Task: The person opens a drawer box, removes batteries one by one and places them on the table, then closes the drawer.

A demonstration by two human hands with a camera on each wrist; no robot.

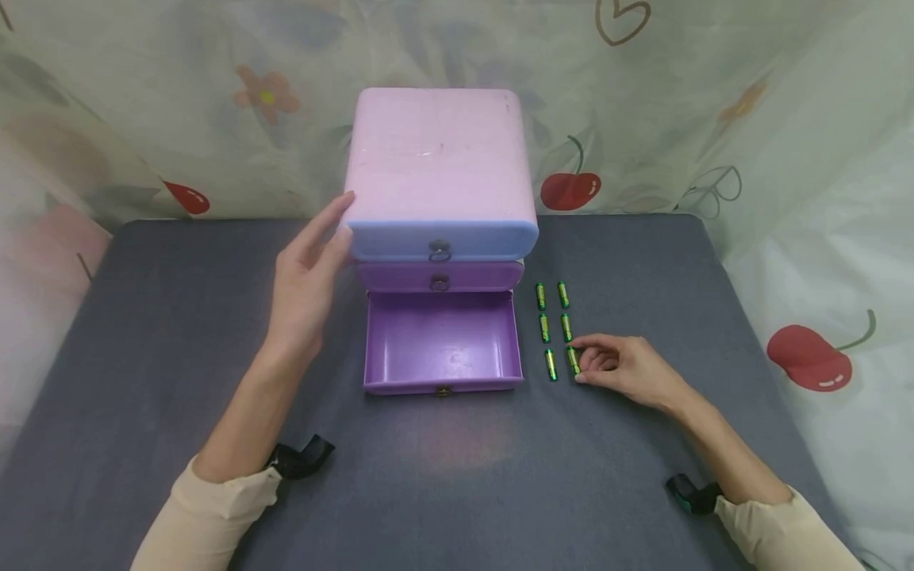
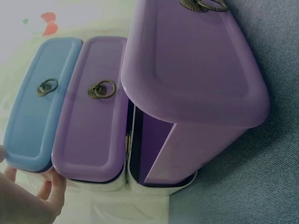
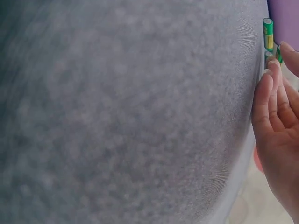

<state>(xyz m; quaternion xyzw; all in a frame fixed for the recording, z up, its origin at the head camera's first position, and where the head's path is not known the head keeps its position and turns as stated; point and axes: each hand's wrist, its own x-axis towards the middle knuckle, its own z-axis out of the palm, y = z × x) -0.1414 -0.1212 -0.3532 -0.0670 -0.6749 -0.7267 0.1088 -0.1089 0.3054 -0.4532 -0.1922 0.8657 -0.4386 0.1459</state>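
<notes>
A small drawer chest (image 1: 439,155) with a pink top stands at the back middle of the table in the head view. Its bottom purple drawer (image 1: 443,389) is pulled out, and nothing shows inside. My left hand (image 1: 305,285) rests against the chest's left side near the blue top drawer (image 2: 43,102), fingers mostly straight. Right of the chest, several green batteries (image 1: 545,327) lie in two columns. My right hand (image 1: 628,369) pinches the nearest battery of the right column (image 1: 573,361) between thumb and forefinger, end to end. The right wrist view shows only part of this hand and some batteries (image 3: 268,35).
The middle purple drawer (image 2: 91,116) is pushed in and has a ring pull. A dark grey cloth (image 1: 457,484) covers the table. A patterned curtain (image 1: 286,47) hangs behind and at the sides. Each wrist wears a black strap (image 1: 300,458).
</notes>
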